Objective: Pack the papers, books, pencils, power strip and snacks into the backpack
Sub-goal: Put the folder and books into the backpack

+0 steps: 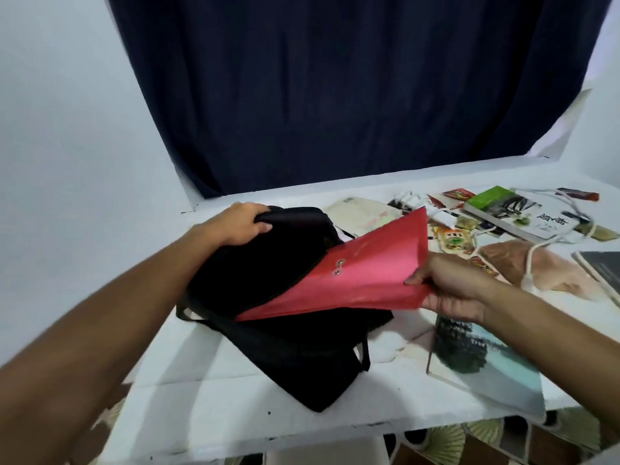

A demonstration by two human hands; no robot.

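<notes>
Red flat paper envelope (352,273), pinched by the right hand (449,290), should slide in flat while the left hand (235,226) grips the black fabric backpack (268,297) mouth wide.

A black backpack (268,297) is laid flat, its mouth held open; a red envelope (362,270) is half inserted. Books (503,213) and snacks (454,239) are scattered right of the backpack.

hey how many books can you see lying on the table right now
4: green-topped book at back right, pale book behind the red envelope, landscape-cover book front right, dark one at right edge. Others may be hidden.
</notes>
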